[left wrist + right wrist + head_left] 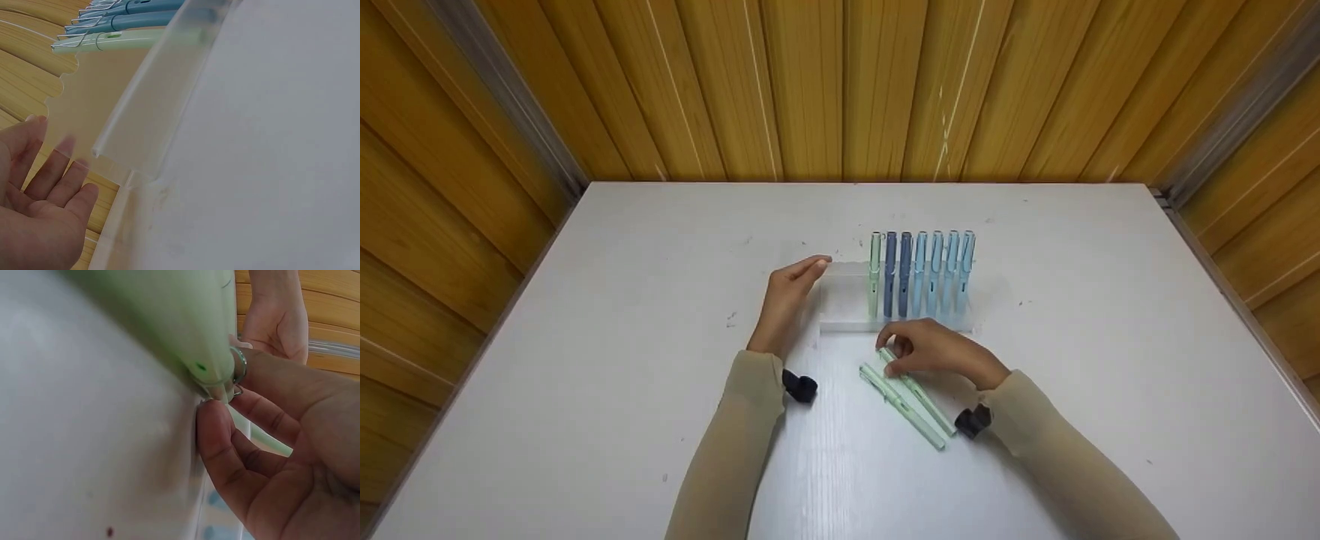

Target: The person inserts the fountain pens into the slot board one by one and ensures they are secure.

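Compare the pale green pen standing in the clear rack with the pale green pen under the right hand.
The rack pen stands upright at the left end of the row in the clear rack; the other green pen lies flat on the white table. No hand touches the rack pen; the right hand pinches the lying pen's end. Both are the same pale green.

A white tabletop [622, 315] carries a clear pen rack [847, 300] near its middle, with seven pens upright in it, and two pale green pens [911, 409] lying just nearer.
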A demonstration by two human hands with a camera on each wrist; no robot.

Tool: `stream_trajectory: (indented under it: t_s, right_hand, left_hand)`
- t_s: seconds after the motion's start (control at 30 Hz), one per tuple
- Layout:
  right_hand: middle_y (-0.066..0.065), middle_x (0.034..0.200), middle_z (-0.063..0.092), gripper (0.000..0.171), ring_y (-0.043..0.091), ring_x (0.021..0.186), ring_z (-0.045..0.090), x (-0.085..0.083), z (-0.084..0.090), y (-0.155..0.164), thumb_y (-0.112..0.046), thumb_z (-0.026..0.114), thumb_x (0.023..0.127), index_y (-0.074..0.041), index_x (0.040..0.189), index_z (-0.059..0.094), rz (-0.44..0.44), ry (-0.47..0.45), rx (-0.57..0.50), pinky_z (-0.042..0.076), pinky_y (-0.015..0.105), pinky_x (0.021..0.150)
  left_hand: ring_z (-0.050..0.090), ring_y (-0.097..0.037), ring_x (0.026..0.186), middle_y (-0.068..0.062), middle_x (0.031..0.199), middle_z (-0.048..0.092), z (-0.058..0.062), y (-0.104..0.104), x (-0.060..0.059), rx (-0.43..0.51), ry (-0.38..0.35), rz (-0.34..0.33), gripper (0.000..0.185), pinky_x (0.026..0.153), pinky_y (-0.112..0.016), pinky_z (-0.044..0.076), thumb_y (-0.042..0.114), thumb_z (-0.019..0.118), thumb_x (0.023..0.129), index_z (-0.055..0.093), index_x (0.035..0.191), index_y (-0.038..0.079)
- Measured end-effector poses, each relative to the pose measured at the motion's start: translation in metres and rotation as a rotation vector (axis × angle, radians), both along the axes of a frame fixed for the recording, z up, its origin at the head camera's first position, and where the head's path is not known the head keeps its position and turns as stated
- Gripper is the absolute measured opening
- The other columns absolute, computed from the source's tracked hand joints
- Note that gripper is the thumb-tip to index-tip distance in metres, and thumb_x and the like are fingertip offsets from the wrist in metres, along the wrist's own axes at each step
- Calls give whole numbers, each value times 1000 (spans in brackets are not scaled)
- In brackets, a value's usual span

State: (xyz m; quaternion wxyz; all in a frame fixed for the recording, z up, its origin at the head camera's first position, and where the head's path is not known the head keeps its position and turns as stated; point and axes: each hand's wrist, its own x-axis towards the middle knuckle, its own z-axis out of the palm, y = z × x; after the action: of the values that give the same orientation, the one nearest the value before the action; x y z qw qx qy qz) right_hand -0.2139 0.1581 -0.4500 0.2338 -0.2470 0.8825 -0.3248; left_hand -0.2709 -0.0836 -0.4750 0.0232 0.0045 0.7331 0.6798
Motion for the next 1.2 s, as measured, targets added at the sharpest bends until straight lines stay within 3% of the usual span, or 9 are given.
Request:
stream_trajectory:
  t_s: [0.77, 0.93, 1.2]
  right_hand:
    - [1, 86, 62, 29, 15, 80, 56, -3, 4, 0, -17, 78, 81, -12, 107, 65, -47, -16, -28, 48, 29, 72]
    - [2, 92, 64, 30, 15, 83, 57, -4, 6, 0, -20, 78, 81, -13, 107, 65, -59, -19, -12, 50, 28, 72]
    - [7, 96, 66, 33, 18, 86, 62, -7, 15, 5, -16, 76, 83, -7, 112, 65, -62, -5, -107, 55, 28, 68]
  left_hand:
    - [51, -13, 129, 5, 128, 63, -1, 0, 0, 22, 11, -18, 41, 112, -35, 37, 41, 62, 93, 67, 123, 14]
    - [52, -12, 128, 6, 126, 64, 0, 0, 1, 9, 12, -5, 37, 111, -34, 38, 42, 63, 92, 69, 119, 18]
    - [53, -13, 126, 5, 126, 65, 0, 1, 0, -1, 5, 7, 34, 110, -35, 40, 42, 63, 92, 70, 117, 20]
